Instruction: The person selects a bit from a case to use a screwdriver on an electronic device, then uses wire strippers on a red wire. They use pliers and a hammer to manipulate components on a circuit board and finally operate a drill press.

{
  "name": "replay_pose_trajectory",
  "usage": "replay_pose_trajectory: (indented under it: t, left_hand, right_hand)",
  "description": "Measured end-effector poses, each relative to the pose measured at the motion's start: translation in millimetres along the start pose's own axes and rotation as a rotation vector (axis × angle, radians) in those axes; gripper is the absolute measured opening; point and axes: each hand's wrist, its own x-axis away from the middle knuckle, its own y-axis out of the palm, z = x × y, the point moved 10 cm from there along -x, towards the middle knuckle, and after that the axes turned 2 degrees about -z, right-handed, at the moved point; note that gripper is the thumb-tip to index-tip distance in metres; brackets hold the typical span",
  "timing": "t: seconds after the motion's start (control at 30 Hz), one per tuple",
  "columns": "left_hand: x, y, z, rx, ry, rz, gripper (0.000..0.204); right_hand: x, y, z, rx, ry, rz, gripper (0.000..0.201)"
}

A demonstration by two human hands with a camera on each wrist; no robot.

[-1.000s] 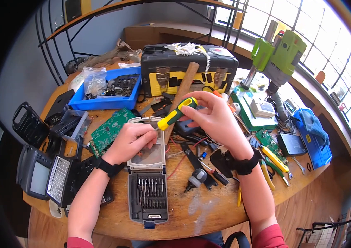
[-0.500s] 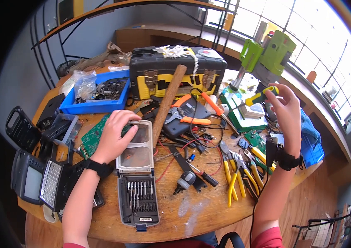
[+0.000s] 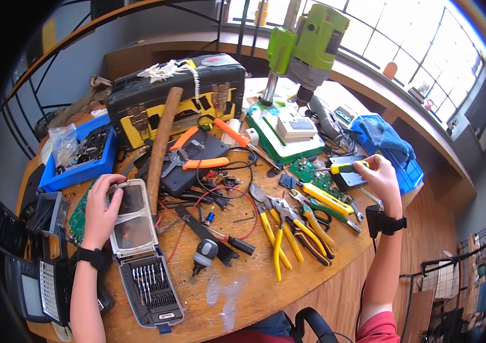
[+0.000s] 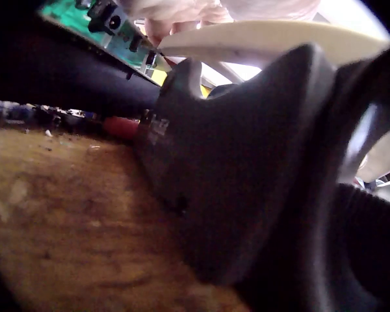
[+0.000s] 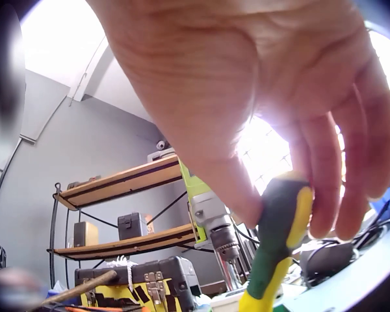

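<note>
In the head view my right hand (image 3: 381, 177) pinches a yellow and green screwdriver (image 3: 347, 167) by its handle, its blade pointing left. It is over the right side of the table, overlapping a dark box (image 3: 348, 182) and a green circuit board (image 3: 311, 172). The right wrist view shows the screwdriver handle (image 5: 283, 237) between thumb and fingers. My left hand (image 3: 101, 214) holds the left edge of the raised clear lid (image 3: 134, 228) of a drill bit case (image 3: 151, 291), thumb on the lid's near side. Several bits stand in rows in the case's lower half.
Several pliers (image 3: 288, 228) lie right of centre, beside a yellow cutter (image 3: 326, 197). Orange-handled wire strippers (image 3: 188, 157) and a wooden handle (image 3: 164, 151) lie before a black toolbox (image 3: 220, 74). A green drill press (image 3: 317, 43) stands behind; a blue tray (image 3: 411, 177) is far right.
My right hand has carried the screwdriver away from my left hand, out to the right and down. My left hand has moved onto the case lid. The head view has turned right.
</note>
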Motion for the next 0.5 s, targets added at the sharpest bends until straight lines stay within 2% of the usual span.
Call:
replay_pose_trajectory:
  t: [0.13, 0.3, 0.4, 0.47, 0.5]
  left_hand:
    - [0, 0, -4, 0.019, -0.014, -0.014, 0.020]
    - [-1, -3, -3, 0.017, 0.011, 0.014, 0.020]
    - [0, -3, -3, 0.020, 0.015, 0.021, 0.020]
    - [0, -5, -3, 0.025, 0.025, 0.029, 0.019]
    - [0, -7, -4, 0.024, 0.023, 0.033, 0.019]
  right_hand:
    - [19, 0, -6, 0.169, -0.004, -0.034, 0.051]
    - [48, 16, -18, 0.483, -0.051, -0.134, 0.047]
    - [61, 27, -16, 0.469, -0.081, -0.132, 0.041]
    - [71, 31, -15, 0.474, -0.035, -0.162, 0.034]
    - [78, 26, -30, 0.471, -0.163, -0.046, 0.031]
